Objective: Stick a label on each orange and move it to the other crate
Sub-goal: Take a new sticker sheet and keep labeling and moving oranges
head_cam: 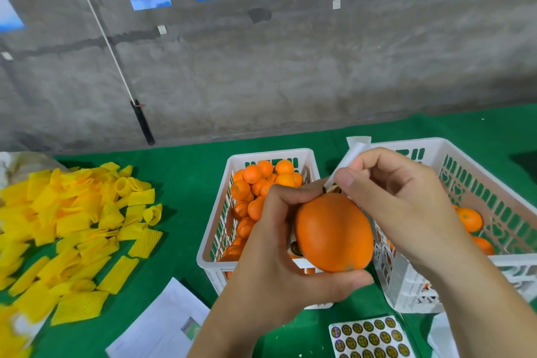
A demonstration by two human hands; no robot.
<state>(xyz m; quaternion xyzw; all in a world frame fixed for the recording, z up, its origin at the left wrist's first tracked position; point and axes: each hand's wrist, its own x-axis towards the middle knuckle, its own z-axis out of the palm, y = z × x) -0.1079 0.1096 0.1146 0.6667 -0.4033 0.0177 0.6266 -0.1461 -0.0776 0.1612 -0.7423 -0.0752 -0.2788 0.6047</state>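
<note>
My left hand (270, 259) grips a large orange (334, 234) in front of the two crates. My right hand (389, 197) pinches a white strip of label backing (353, 154) just above the orange's top, where a small dark label (334, 189) peeks out between thumb and fruit. The left white crate (220, 263) is full of several oranges (261, 180). The right white crate (453, 154) holds a few oranges (469, 219), partly hidden by my right arm. A sheet of round gold-and-black labels (370, 338) lies on the green cloth near the bottom edge.
A heap of yellow foam net sleeves (75, 229) covers the table's left side. White printed papers (162, 325) lie at the front, left of my left arm. A grey concrete wall with posters stands behind the green table (186, 171). A black-handled pole (142, 122) leans against the wall.
</note>
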